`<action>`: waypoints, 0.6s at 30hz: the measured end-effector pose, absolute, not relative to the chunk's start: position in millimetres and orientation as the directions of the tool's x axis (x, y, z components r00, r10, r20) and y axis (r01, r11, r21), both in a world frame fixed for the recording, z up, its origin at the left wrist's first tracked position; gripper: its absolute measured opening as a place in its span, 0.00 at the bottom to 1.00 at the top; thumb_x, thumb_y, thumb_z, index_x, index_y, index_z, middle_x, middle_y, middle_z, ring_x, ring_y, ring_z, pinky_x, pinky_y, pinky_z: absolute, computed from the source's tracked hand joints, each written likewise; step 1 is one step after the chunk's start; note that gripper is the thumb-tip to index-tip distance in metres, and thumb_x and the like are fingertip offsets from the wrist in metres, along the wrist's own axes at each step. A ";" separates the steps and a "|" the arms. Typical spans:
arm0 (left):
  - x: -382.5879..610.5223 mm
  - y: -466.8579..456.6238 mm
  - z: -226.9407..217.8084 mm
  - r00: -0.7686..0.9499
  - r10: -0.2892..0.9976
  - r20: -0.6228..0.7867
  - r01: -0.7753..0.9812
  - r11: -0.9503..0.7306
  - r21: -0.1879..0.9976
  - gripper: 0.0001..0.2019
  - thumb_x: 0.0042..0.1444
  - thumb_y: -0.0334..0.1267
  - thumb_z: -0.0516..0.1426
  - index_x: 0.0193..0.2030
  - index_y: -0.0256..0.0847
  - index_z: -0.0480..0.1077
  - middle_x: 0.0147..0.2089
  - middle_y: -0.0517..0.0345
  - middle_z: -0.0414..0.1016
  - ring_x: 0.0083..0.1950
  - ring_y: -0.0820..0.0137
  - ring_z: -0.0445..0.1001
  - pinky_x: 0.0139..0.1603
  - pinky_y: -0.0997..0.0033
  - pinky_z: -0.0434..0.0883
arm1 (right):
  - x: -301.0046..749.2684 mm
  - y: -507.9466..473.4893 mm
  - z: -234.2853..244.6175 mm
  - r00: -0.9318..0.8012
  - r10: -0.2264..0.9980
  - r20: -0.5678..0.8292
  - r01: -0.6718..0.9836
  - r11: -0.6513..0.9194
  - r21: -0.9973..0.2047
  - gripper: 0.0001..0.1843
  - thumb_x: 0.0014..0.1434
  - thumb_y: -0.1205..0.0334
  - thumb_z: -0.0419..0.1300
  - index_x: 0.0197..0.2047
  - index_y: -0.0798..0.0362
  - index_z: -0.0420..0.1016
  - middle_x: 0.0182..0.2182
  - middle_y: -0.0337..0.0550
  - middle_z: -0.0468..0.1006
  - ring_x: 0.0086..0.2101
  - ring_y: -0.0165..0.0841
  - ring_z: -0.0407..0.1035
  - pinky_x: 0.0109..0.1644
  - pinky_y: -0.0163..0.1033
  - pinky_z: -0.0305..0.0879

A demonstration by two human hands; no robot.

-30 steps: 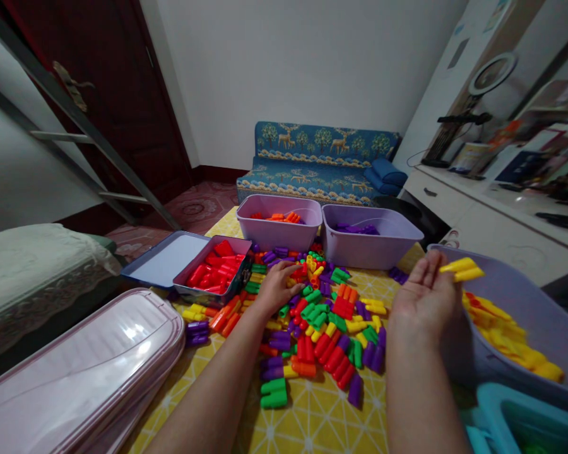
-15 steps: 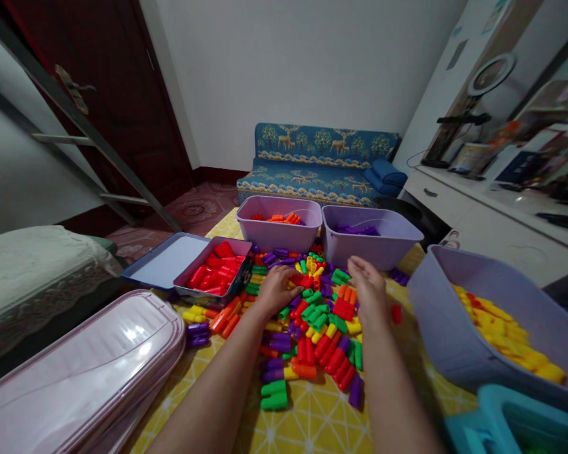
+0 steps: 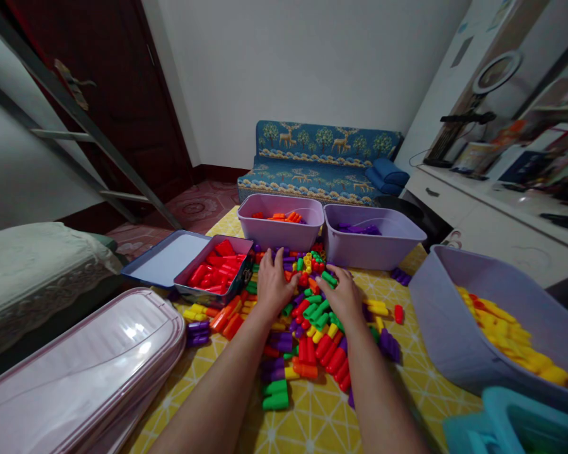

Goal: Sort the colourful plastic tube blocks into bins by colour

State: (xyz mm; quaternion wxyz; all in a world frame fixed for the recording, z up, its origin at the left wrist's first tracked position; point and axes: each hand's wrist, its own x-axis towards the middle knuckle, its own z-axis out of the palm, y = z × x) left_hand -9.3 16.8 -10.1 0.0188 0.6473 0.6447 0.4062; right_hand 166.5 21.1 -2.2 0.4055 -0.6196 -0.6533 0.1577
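Note:
A heap of small plastic blocks [image 3: 312, 334] in red, green, yellow, purple and orange covers the yellow patterned tablecloth [image 3: 312, 416]. My left hand [image 3: 272, 284] lies palm down on the far side of the heap, fingers stretched toward the back. My right hand [image 3: 343, 293] rests on the heap beside it, fingers curled over green and red blocks. A tin [image 3: 215, 274] with red blocks stands left of my left hand. Behind the heap stand a purple tub with orange blocks [image 3: 280, 226] and a purple tub with purple blocks [image 3: 372, 236].
A large purple tub [image 3: 454, 328] holding yellow blocks stands tilted at the right. A teal container [image 3: 515, 422] sits at the bottom right. A pink case lid [image 3: 80, 372] lies at the left, the tin's blue lid [image 3: 163, 255] beside the tin. A sofa [image 3: 322, 161] is behind.
My right hand left the yellow tub with nothing in it and came down onto the heap near my left. My left hand slid a little farther back.

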 end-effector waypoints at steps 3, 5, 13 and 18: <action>-9.7 23.2 -2.7 -0.219 0.893 0.393 0.838 -0.034 0.544 0.40 0.47 0.54 0.62 0.62 0.33 0.58 0.61 0.31 0.62 0.63 0.45 0.60 0.59 0.48 0.62 | 166.0 21.7 -11.2 0.090 0.936 0.341 0.746 0.164 -0.645 0.30 0.50 0.50 0.62 0.55 0.51 0.70 0.51 0.54 0.75 0.52 0.47 0.69 0.56 0.56 0.62; -10.2 29.6 7.3 -0.260 0.911 0.320 0.858 0.065 0.510 0.39 0.47 0.60 0.60 0.59 0.33 0.62 0.57 0.31 0.65 0.60 0.43 0.63 0.56 0.48 0.64 | 166.5 22.4 -14.5 0.089 0.939 0.331 0.753 0.154 -0.639 0.33 0.50 0.50 0.63 0.58 0.52 0.68 0.53 0.56 0.73 0.53 0.49 0.68 0.56 0.58 0.61; 3.7 43.1 14.2 -0.137 0.970 0.199 0.877 0.026 0.480 0.33 0.46 0.58 0.61 0.56 0.42 0.67 0.53 0.40 0.71 0.53 0.48 0.70 0.49 0.53 0.68 | 167.1 22.6 -15.1 0.019 0.951 0.308 0.785 0.176 -0.594 0.41 0.47 0.49 0.64 0.63 0.50 0.61 0.54 0.58 0.72 0.52 0.51 0.68 0.55 0.60 0.60; 13.2 40.0 4.3 0.099 0.962 0.256 0.825 -0.223 0.519 0.29 0.49 0.46 0.62 0.59 0.49 0.67 0.54 0.50 0.74 0.52 0.54 0.72 0.50 0.58 0.68 | 164.2 21.0 -12.4 -0.038 0.969 0.244 0.817 0.171 -0.551 0.44 0.45 0.56 0.64 0.65 0.49 0.57 0.50 0.55 0.76 0.48 0.49 0.71 0.53 0.55 0.61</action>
